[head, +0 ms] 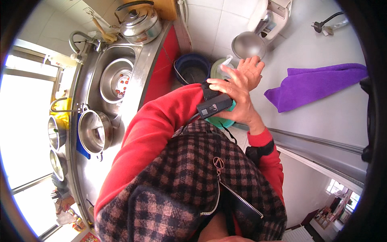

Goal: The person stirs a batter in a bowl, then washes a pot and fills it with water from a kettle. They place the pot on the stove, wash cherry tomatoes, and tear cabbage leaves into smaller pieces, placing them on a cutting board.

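Note:
My left hand (252,71) reaches across my front, palm turned partly away, fingers loosely extended and holding nothing. My right hand (243,98) crosses over the left wrist. Its fingers and thumb are around a black box-shaped device (215,106) with a cable. A black strap (209,90) sits on the left wrist beside the device. Another black band (261,151) is around my right sleeve. Beyond the hands a round metal bowl (248,45) stands by a white appliance (276,21). A folded purple cloth (314,86) lies to the right.
The cloth is on a steel counter (326,121), near a power plug (318,27). A blue bucket (193,59) and a green tub (222,122) stand below. Leftward, the sink (121,51) holds a steel basin (107,71) with small red pieces, between a kettle (140,25) and a pot (86,133).

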A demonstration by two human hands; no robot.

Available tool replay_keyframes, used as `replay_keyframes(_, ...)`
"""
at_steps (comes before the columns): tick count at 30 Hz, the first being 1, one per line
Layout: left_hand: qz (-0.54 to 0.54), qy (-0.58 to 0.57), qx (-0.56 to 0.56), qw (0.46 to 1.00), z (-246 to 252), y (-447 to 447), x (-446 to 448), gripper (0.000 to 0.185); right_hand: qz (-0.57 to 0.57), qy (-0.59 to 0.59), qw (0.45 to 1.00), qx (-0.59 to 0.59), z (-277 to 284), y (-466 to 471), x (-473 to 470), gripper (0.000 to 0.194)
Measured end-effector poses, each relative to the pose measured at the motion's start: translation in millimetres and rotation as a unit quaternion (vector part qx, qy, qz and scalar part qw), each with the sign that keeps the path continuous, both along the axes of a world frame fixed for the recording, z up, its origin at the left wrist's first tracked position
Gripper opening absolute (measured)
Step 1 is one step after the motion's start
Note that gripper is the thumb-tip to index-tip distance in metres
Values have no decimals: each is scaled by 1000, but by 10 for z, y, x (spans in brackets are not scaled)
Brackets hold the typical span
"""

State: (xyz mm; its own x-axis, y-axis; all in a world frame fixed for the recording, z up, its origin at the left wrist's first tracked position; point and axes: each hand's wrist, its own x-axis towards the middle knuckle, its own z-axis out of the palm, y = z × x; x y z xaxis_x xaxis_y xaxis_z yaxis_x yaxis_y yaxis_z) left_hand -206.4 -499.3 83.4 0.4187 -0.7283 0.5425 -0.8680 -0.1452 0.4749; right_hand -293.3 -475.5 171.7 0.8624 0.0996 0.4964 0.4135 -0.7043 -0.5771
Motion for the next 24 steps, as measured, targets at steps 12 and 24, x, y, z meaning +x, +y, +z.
replay_keyframes(12,-78,888,-311,328,451,575,1000,19,-91,-103,985,100,-315,278,92,52)
replay_keyframes(24,24,849,-495,184,235,1575,1376,31,34,41,947,317,-828,772,479,18)
